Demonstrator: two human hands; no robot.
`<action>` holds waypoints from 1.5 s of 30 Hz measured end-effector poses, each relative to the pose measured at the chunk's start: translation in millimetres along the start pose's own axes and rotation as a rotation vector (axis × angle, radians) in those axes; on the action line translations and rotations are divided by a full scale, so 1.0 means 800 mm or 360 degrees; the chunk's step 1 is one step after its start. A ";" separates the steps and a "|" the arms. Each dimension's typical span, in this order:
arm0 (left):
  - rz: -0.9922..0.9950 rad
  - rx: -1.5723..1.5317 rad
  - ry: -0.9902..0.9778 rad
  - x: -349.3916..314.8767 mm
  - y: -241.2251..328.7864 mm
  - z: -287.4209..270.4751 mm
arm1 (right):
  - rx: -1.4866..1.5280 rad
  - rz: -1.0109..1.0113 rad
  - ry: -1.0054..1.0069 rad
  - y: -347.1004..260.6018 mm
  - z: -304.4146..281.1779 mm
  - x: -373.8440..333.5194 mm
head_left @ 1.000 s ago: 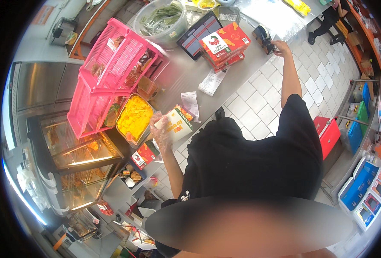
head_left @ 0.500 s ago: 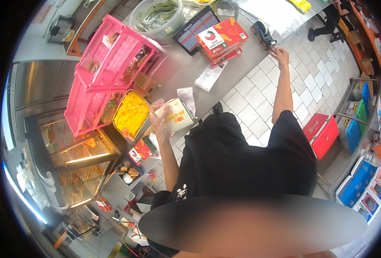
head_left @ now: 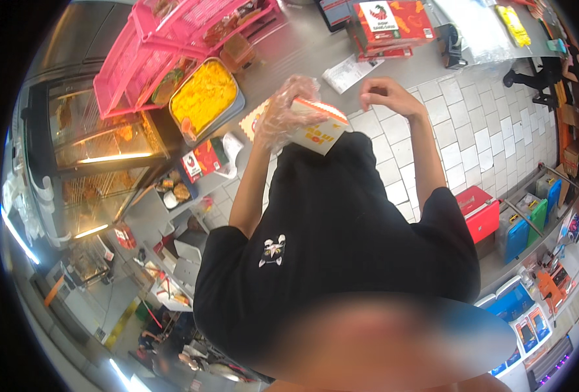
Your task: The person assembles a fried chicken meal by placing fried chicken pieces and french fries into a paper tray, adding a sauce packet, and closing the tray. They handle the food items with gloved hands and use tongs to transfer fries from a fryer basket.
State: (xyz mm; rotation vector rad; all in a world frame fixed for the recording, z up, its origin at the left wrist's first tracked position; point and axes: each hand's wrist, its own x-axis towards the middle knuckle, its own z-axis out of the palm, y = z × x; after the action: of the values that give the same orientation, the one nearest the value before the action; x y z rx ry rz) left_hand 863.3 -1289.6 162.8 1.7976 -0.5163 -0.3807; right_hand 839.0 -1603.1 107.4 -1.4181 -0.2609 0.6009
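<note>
The left hand, in a clear plastic glove, is closed around a white box with yellow print, its fingers pressed over the top and side. The box is tilted, in front of the person's black shirt and just off the near edge of the counter. The bare right hand is raised beside the box, apart from it, with its fingers bent and the thumb close to them; whether the fingertips meet or pinch something cannot be told. On the counter, near that same edge, lies a printed paper slip, and past it stand stacked red boxes. A black tape dispenser is right of the stack, close to the edge. Toward the counter's left end sits a metal tray of yellow food, with a clear container just beyond it and pink baskets near both. Another red box lies nearer the person than the tray.
</note>
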 end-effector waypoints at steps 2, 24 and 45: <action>0.0084 0.0082 -0.0112 0.000 0.005 0.001 | 0.0183 0.0019 -0.0252 -0.036 0.041 0.025; -0.0463 0.0050 -0.0750 -0.003 0.005 -0.025 | 0.0884 0.0124 -0.0101 0.053 0.137 0.005; -0.1037 -0.0205 -0.0461 0.057 -0.202 0.081 | 0.0405 0.0441 0.1131 0.173 -0.050 0.027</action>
State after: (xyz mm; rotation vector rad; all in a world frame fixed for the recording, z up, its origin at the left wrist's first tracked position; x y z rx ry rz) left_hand 893.8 -1329.1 -10.3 1.7597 -0.0798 -1.1077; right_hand 844.5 -1620.2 -36.7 -1.3389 0.5647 0.3042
